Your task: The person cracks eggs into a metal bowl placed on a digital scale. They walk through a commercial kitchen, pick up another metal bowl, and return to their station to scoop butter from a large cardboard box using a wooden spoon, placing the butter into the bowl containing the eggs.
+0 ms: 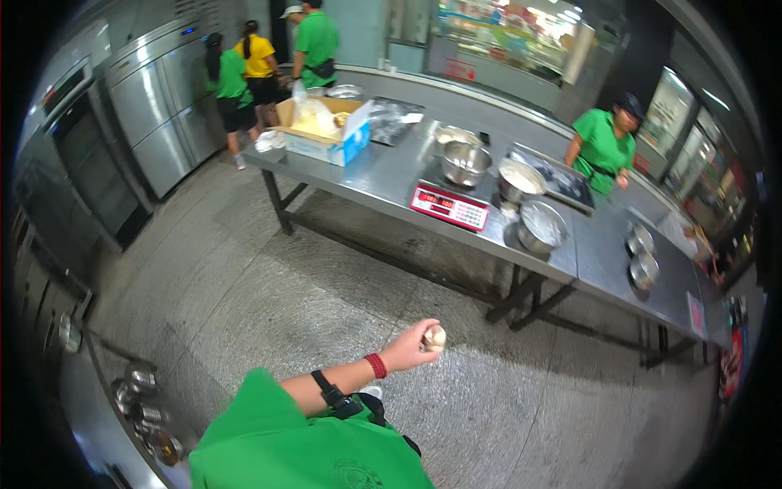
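My left hand (413, 348) reaches out over the floor, its fingers closed round a small pale, rounded lump (436, 338). Part of the lump is hidden by the fingers, and its kind is too small to make out. A red beaded bracelet (375, 365) and a black strap (330, 391) circle my left wrist and forearm. My right hand is not in view. Beyond the hand, on a long steel table (383, 183), a steel bowl (466, 163) rests on a red-fronted digital scale (450, 207) with a lit display.
More steel bowls (542, 226) and a metal tray (554, 175) share the table with an open cardboard box (318, 143). A person in green (604, 147) stands behind it; several others are at the far left near steel refrigerators (167, 106). Metal pots (142, 399) sit at lower left.
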